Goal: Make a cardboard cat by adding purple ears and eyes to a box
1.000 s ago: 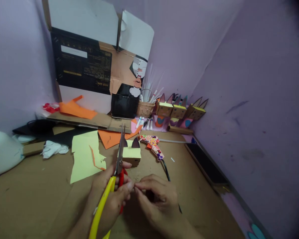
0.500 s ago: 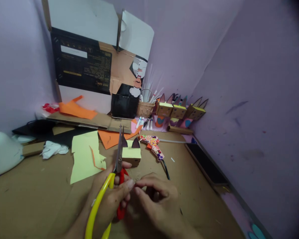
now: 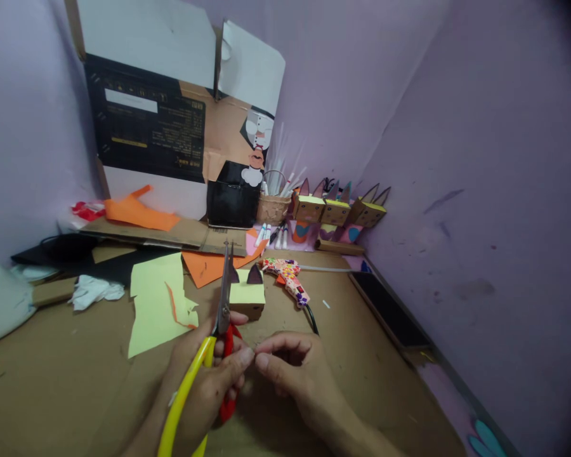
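My left hand (image 3: pixel 219 374) is wrapped round scissors (image 3: pixel 223 298) with yellow and red handles, their blades pointing up and away from me. Its thumb and fingertips meet the fingertips of my right hand (image 3: pixel 292 371). The right thumb and forefinger pinch together; whatever is between them is too small to make out. Just beyond the hands sits a small cardboard box (image 3: pixel 247 295) with a pale yellow top and two dark pointed ears. The scissor blades partly cover its left side.
Cut yellow paper (image 3: pixel 152 304) lies to the left, orange paper (image 3: pixel 204 266) behind. A patterned glue gun (image 3: pixel 288 279) with a black cord rests right of the box. Several eared cardboard figures (image 3: pixel 309 209) stand at the back near a basket (image 3: pixel 272 208). A dark flat device (image 3: pixel 393 311) lines the right edge.
The view has shifted slightly, so the background sits a little further left. My right fingers have closed in slightly at the left thumb. The scissors stay in my left hand.
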A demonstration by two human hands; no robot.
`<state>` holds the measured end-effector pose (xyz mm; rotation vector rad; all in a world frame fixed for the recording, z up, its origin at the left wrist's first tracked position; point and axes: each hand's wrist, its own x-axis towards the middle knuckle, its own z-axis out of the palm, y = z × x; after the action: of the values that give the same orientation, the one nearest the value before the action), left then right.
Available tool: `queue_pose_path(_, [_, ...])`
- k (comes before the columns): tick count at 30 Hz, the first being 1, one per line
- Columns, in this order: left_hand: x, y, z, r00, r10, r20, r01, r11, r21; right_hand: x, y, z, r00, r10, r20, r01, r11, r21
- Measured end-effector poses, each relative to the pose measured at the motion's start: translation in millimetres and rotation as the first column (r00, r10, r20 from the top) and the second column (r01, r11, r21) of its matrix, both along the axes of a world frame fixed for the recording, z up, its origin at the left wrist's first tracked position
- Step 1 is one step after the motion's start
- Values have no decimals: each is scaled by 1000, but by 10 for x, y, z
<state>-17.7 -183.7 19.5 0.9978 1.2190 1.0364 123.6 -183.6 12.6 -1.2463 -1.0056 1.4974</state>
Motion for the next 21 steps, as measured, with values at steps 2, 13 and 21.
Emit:
queue_pose_path(2, [9, -10, 14, 1000, -6, 12, 6, 1000, -8, 5, 5, -1, 1000, 8, 1, -8, 1000, 5])
queue_pose_path(13, [42, -32, 26, 1000, -11, 10, 11, 1000, -15, -28, 2, 70, 998, 9, 61, -9, 1000, -5])
queue_pose_path(21, [-1, -34, 97, 981, 21, -191, 7, 990, 144, -3, 35, 91, 999, -35, -33, 34, 999, -32])
